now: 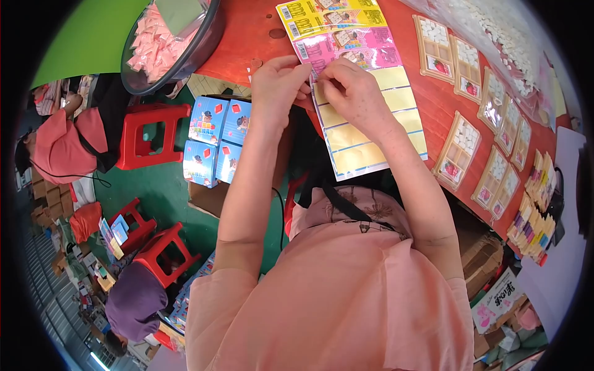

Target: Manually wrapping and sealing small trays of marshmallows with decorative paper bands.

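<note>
A sticker sheet (376, 99) lies on the red table, its near end reaching over the table edge. Yellow and pink printed labels (371, 46) cover its far part; the near part is bare pale-yellow backing in strips. My left hand (276, 86) is closed in a pinch beside the sheet's left edge. Just to its right, my right hand (357, 96) is bent over the sheet with thumb and fingers pinched, where the pink label meets the bare backing. The fingertips of both hands nearly meet. Whatever sits between them is too small or hidden to make out.
Several clear-lidded trays (458, 148) with white pieces stand right on the red table (427, 102). Beyond them is a plastic bag (495, 37) of white bits. A dark basin (204, 52) of pink packets is far left. Blue boxes (207, 120) fill a carton below; red stools (148, 117) stand left.
</note>
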{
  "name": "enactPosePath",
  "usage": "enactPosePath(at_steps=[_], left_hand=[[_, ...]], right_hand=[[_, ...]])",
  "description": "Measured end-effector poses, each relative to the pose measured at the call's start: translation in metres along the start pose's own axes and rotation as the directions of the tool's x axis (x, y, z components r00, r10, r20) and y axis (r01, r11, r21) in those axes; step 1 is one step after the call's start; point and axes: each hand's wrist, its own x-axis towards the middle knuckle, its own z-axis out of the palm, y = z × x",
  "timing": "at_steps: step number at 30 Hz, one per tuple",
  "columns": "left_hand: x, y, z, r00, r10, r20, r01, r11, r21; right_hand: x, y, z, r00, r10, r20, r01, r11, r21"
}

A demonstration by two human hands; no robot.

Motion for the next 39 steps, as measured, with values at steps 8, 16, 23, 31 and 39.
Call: enactPosePath(at_steps=[8, 16, 23, 31, 39], left_hand=[[0.018, 0.006, -0.024, 0.918, -0.217, 0.332, 0.235, 0.972, -0.014], [-0.007, 0.001, -0.018, 0.957, -0.089, 0.277, 0.086, 0.996, 0.021], [-0.018, -0.004, -0.011, 0.956, 0.133, 0.261, -0.152, 0.987, 0.053], [-0.021, -0.007, -0.010, 0.918, 0.256, 0.304, -0.322, 0.927, 0.194], [-0.021, -0.017, -0.012, 0.933, 0.237, 0.272, -0.274, 0.956, 0.107]], right_hand=[[0.007, -0.001, -0.001, 0.990, 0.139, -0.018, -0.137, 0.987, 0.080], [0.014, -0.012, -0.008, 0.903, 0.405, 0.141, -0.428, 0.873, 0.233], [0.014, -0.017, -0.014, 0.857, 0.452, 0.249, -0.507, 0.826, 0.245], [0.014, -0.009, -0.010, 0.865, 0.442, 0.238, -0.491, 0.844, 0.217], [0.013, -0.007, -0.005, 0.894, 0.395, 0.212, -0.428, 0.892, 0.143]])
